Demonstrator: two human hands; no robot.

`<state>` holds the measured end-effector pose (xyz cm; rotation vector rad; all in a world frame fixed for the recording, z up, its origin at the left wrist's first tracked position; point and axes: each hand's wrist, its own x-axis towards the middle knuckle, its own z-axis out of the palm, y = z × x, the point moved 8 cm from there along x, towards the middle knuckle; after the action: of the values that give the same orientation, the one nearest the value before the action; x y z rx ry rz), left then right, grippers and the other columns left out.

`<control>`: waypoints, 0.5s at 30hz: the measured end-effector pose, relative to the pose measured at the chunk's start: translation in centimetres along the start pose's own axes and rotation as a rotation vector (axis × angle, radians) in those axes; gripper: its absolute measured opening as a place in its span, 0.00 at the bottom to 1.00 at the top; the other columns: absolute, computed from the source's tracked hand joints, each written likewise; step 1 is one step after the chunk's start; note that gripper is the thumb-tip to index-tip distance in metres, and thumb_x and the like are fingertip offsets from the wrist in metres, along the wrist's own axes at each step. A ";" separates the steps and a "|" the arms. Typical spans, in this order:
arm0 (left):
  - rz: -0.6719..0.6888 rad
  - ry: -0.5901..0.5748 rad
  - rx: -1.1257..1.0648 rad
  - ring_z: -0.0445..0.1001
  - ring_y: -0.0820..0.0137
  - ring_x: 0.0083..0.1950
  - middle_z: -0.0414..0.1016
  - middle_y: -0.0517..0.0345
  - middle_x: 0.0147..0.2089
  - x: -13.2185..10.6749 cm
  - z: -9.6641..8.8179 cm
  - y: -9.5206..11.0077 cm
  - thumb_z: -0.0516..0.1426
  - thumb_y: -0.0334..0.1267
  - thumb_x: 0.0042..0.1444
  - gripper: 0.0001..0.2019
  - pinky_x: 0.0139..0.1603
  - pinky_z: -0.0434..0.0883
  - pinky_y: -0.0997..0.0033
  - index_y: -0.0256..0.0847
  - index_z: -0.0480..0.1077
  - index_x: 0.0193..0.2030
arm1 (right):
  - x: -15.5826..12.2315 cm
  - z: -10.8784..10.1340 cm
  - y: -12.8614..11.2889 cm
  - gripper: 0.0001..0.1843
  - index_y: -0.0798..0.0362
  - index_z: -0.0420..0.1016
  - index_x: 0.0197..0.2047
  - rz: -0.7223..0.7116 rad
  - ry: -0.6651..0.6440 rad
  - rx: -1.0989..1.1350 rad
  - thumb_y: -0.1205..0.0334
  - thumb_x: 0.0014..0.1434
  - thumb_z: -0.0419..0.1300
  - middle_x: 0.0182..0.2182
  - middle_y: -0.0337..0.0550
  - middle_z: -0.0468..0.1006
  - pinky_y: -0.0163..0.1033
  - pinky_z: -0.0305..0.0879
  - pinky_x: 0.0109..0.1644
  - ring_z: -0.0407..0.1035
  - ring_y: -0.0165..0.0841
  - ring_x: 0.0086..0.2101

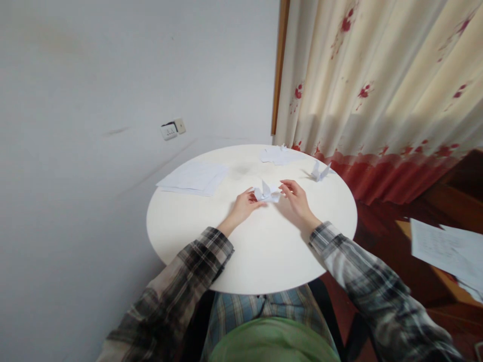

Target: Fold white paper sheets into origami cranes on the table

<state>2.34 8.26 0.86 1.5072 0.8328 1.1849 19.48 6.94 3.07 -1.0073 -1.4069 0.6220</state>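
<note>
- Currently centre frame: one folded paper figure (pixel 267 193) on the round table (pixel 264 251), pinched at both ends, left hand (pixel 244 203) on its left tip, right hand (pixel 298 197) on its right tip.
- Fingers hide the figure's tips.
- Around it: one sheet stack (pixel 194 177) upper left, one second figure (pixel 320 172) upper right, one loose paper heap (pixel 279 155) at the far rim.

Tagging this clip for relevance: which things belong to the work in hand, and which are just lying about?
In hand: paper figure, held between left hand and right hand.

Lying about: sheet stack, folded paper bird, paper pile near the curtain, loose sheets at far right, wall socket.
</note>
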 end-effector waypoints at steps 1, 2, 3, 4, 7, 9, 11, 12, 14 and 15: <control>0.001 -0.010 -0.004 0.73 0.70 0.34 0.75 0.56 0.34 0.0 0.1 0.0 0.66 0.34 0.31 0.20 0.40 0.70 0.67 0.34 0.67 0.34 | 0.1 0.2 0.3 0.18 0.53 0.70 0.40 0.015 -0.016 -0.013 0.50 0.51 0.55 0.35 0.44 0.74 0.36 0.62 0.35 0.67 0.31 0.34; 0.002 -0.021 -0.005 0.73 0.70 0.34 0.75 0.56 0.34 -0.1 0.2 0.0 0.66 0.34 0.31 0.20 0.41 0.70 0.67 0.34 0.67 0.34 | 0.1 0.3 0.5 0.18 0.54 0.71 0.38 0.028 -0.025 -0.023 0.49 0.50 0.56 0.34 0.43 0.74 0.36 0.62 0.35 0.66 0.31 0.33; 0.002 -0.032 -0.004 0.73 0.70 0.34 0.75 0.56 0.34 -0.1 0.3 0.0 0.66 0.34 0.32 0.20 0.41 0.70 0.66 0.34 0.66 0.34 | 0.1 0.4 0.6 0.17 0.54 0.71 0.37 0.039 -0.037 -0.028 0.50 0.50 0.57 0.33 0.43 0.74 0.36 0.61 0.34 0.66 0.31 0.32; 0.000 -0.043 -0.002 0.73 0.71 0.34 0.74 0.56 0.34 -0.2 0.4 0.0 0.66 0.34 0.32 0.20 0.40 0.70 0.67 0.34 0.66 0.34 | 0.1 0.5 0.6 0.16 0.54 0.71 0.35 0.048 -0.047 -0.031 0.50 0.49 0.57 0.31 0.42 0.74 0.35 0.61 0.34 0.65 0.30 0.31; -0.002 -0.069 0.008 0.72 0.71 0.34 0.74 0.57 0.32 -0.4 0.7 -0.1 0.66 0.34 0.33 0.18 0.39 0.70 0.67 0.35 0.66 0.33 | 0.0 0.8 0.5 0.14 0.55 0.71 0.28 0.058 -0.075 -0.036 0.51 0.47 0.59 0.25 0.39 0.72 0.35 0.59 0.33 0.63 0.29 0.27; 0.002 -0.080 0.028 0.72 0.71 0.34 0.74 0.57 0.32 -0.5 0.8 0.0 0.66 0.35 0.34 0.18 0.39 0.70 0.68 0.35 0.66 0.32 | 0.0 1.0 0.4 0.14 0.55 0.69 0.24 0.059 -0.087 -0.049 0.51 0.47 0.59 0.22 0.38 0.70 0.35 0.58 0.32 0.62 0.28 0.26; 0.008 -0.084 0.061 0.72 0.72 0.33 0.74 0.57 0.32 -0.6 0.8 0.0 0.66 0.36 0.35 0.17 0.38 0.69 0.69 0.35 0.66 0.32 | -0.1 1.0 0.4 0.14 0.55 0.69 0.23 0.060 -0.090 -0.053 0.52 0.47 0.59 0.22 0.37 0.70 0.35 0.57 0.32 0.61 0.28 0.25; 0.012 -0.085 0.080 0.72 0.72 0.33 0.74 0.58 0.31 -0.6 0.8 0.0 0.65 0.36 0.35 0.17 0.37 0.69 0.71 0.35 0.66 0.32 | -0.1 1.0 0.3 0.14 0.55 0.68 0.23 0.061 -0.088 -0.048 0.52 0.47 0.59 0.22 0.37 0.69 0.34 0.56 0.31 0.61 0.28 0.25; 0.023 -0.091 0.115 0.71 0.72 0.32 0.73 0.59 0.30 -0.6 0.7 0.0 0.65 0.37 0.37 0.16 0.36 0.68 0.72 0.36 0.66 0.32 | -0.1 1.1 0.3 0.14 0.55 0.68 0.23 0.065 -0.088 -0.027 0.52 0.47 0.59 0.21 0.37 0.69 0.34 0.56 0.31 0.60 0.27 0.24; 0.030 -0.094 0.131 0.71 0.73 0.32 0.73 0.60 0.30 -0.6 0.7 0.1 0.65 0.37 0.37 0.16 0.35 0.67 0.73 0.36 0.65 0.32 | -0.1 1.1 0.3 0.14 0.55 0.68 0.23 0.069 -0.090 -0.015 0.52 0.47 0.59 0.21 0.37 0.68 0.34 0.56 0.30 0.60 0.27 0.24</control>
<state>2.81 7.49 0.73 1.6743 0.8403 1.0895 18.45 7.23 2.61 -1.0542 -1.4622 0.7160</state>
